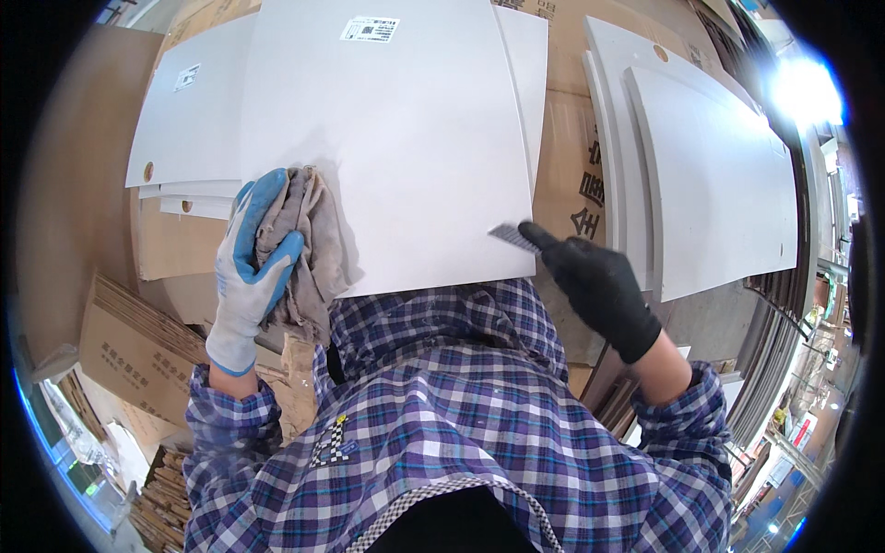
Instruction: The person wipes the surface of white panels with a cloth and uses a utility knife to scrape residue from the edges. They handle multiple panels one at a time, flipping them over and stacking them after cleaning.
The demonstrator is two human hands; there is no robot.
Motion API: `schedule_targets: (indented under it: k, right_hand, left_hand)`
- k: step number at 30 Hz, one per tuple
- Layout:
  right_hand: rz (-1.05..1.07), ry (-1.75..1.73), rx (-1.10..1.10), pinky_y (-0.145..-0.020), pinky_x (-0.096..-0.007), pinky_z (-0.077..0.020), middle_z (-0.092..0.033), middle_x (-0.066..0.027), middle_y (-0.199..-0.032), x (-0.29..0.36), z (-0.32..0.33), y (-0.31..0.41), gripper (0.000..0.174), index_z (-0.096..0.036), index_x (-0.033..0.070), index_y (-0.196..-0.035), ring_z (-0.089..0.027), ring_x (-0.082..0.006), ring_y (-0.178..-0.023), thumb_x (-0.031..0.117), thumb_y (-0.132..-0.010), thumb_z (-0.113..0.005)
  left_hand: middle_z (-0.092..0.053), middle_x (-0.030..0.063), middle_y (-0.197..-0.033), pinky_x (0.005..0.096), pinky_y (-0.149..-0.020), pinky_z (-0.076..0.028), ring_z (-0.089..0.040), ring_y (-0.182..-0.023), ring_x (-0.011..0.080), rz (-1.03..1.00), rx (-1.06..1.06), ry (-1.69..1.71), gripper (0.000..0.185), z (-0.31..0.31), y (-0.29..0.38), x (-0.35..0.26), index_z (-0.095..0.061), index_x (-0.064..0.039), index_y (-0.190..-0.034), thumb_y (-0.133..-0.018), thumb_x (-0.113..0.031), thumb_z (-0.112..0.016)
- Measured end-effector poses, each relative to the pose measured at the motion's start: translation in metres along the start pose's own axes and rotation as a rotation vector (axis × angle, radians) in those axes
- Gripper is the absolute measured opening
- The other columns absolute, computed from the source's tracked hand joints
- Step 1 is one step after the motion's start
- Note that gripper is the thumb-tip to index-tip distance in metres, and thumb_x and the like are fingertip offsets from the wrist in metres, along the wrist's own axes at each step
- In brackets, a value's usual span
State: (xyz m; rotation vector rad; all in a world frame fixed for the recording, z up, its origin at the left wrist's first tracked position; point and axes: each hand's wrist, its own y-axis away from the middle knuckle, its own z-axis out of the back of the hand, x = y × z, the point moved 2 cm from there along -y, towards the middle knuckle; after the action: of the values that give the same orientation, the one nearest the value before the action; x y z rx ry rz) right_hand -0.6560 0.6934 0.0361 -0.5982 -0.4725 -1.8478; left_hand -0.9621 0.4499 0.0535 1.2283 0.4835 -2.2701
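A large white panel (415,152) lies before me, its near edge close to my waist. My left hand (252,269), in a white and blue coated work glove, grips a crumpled grey-brown rag (308,256) at the panel's left near corner. In a black glove, my right hand (594,283) holds a flat grey blade-like tool (513,236) with a ridged surface, over or against the panel near its right edge. Whether its tip touches the panel I cannot tell. A white label (370,30) with print is stuck on the panel's far part.
More white panels (190,124) lie beneath and left of the large one. To the right, another stack of white panels (719,173) rests on printed cardboard (570,152). Flattened cardboard boxes (138,352) lean at lower left. Dark long strips (767,359) are stacked at far right.
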Motion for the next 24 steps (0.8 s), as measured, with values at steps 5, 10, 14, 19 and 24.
schedule_targets:
  k: [5, 10, 14, 19, 24]
  right_hand:
    - [-0.102, 0.047, -0.007, -0.059, -0.0381, -0.0523, -0.064, -0.0116, -0.079, 0.008, 0.002, 0.009, 0.054, -0.054, 0.023, -0.14, -0.065, -0.0267, -0.066, 0.006, -0.089, -0.063]
    - [-0.12, -0.048, -0.175, -0.058, -0.038, -0.0512, -0.064, -0.0119, -0.079, -0.003, -0.006, 0.012, 0.053, -0.053, 0.021, -0.14, -0.064, -0.0264, -0.065, 0.005, -0.09, -0.061]
    - [-0.124, 0.071, -0.132, -0.058, -0.0367, -0.0509, -0.064, -0.012, -0.079, -0.01, -0.005, -0.008, 0.051, -0.055, 0.019, -0.139, -0.063, -0.0263, -0.063, 0.004, -0.09, -0.06]
    - [-0.183, -0.01, -0.131, -0.063, -0.0364, -0.0528, -0.064, -0.011, -0.079, -0.017, 0.012, -0.023, 0.05, -0.057, 0.02, -0.137, -0.063, -0.0253, -0.066, 0.004, -0.09, -0.059]
    - [-0.156, 0.04, -0.079, -0.065, -0.034, -0.0534, -0.066, -0.0158, -0.084, -0.026, 0.008, -0.016, 0.043, -0.059, 0.014, -0.136, -0.063, -0.0229, -0.067, 0.004, -0.094, -0.06]
  left_hand:
    - [-0.054, 0.0144, -0.14, 0.0384, -0.113, -0.035, -0.047, -0.133, 0.0278, 0.001, -0.062, -0.037, 0.057, -0.009, 0.007, -0.003, -0.053, 0.0, -0.137, -0.083, -0.004, -0.07]
    - [-0.055, 0.0148, -0.14, 0.039, -0.114, -0.033, -0.046, -0.133, 0.0284, 0.026, -0.148, -0.079, 0.056, -0.023, 0.02, -0.014, -0.052, 0.002, -0.137, -0.083, -0.002, -0.068]
    - [-0.054, 0.0153, -0.141, 0.0401, -0.116, -0.029, -0.046, -0.133, 0.0287, 0.032, -0.196, -0.104, 0.056, -0.036, 0.03, -0.024, -0.052, 0.002, -0.137, -0.083, -0.001, -0.067]
    - [-0.052, 0.0152, -0.143, 0.0407, -0.117, -0.027, -0.044, -0.135, 0.029, 0.03, -0.231, -0.12, 0.056, -0.047, 0.037, -0.03, -0.051, 0.002, -0.138, -0.084, 0.0, -0.066]
    - [-0.052, 0.0152, -0.143, 0.0408, -0.116, -0.027, -0.043, -0.136, 0.0295, 0.041, -0.247, -0.103, 0.057, -0.047, 0.041, -0.033, -0.051, 0.002, -0.138, -0.084, 0.0, -0.066]
